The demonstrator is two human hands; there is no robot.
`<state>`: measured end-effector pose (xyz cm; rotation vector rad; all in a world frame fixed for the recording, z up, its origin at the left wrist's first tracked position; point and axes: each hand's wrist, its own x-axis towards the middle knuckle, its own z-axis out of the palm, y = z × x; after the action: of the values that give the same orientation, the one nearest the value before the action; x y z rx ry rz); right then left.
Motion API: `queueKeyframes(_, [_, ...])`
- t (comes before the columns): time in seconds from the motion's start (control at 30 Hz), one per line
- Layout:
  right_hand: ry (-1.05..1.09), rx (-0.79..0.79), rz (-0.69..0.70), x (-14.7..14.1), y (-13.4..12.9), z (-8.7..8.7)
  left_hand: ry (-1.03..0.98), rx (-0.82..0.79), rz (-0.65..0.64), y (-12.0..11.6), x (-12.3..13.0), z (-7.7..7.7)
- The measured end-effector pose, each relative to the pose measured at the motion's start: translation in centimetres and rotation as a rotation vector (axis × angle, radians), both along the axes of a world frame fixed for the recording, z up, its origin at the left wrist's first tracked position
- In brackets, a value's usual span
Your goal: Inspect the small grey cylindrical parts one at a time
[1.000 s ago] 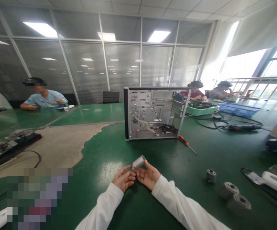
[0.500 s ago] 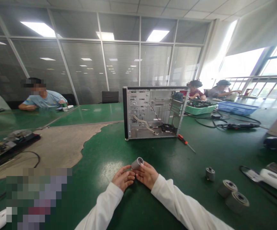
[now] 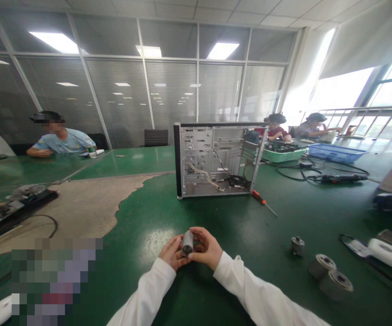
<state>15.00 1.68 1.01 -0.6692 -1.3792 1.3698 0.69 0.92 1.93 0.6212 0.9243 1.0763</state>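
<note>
A short grey metal cylinder [image 3: 188, 242], like a small motor's casing, is held between both hands above the green table. My left hand [image 3: 170, 254] is closed on its left side. My right hand [image 3: 210, 249] grips it from the right, fingers at the top and thumb near the lower end. One round end faces down towards me; its detail is too small to make out. Off to the right stand a small motor [image 3: 298, 246] and two wider round metal parts, one nearer [image 3: 336, 285] and one just behind [image 3: 322, 266], untouched by either hand.
An open computer case [image 3: 220, 160] stands ahead, with an orange-handled screwdriver [image 3: 263, 202] beside it. Farther right are a green basket [image 3: 283, 155], a blue basket [image 3: 337, 154] and cables. Electronic parts [image 3: 16, 206] lie at left. Several people sit around the table.
The cylinder has been turned: its end pointed up and right before, and now one end tilts down towards me. My right hand has shifted its grip, with the fingers higher around it.
</note>
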Motion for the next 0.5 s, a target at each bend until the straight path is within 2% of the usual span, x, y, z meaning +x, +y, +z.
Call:
queueKeyframes(0.1, [-0.225, 0.199, -0.021, 0.3, -0.8, 0.8, 0.001, 0.084, 0.008, 0.1, 0.3, -0.6])
queueKeyframes(0.2, [-0.353, 0.334, -0.03, 0.5, -1.4, 1.6, -0.007, 0.181, 0.042, 0.1, 0.5, -1.2])
queueKeyframes(0.4, [-0.446, 0.412, -0.034, 0.8, -1.8, 2.9, 0.117, 0.264, 0.135, 0.2, 0.5, -2.0])
queueKeyframes(0.5, [-0.462, 0.437, -0.017, 0.9, -2.1, 3.6, 0.245, 0.401, 0.167, 0.4, 0.1, -2.2])
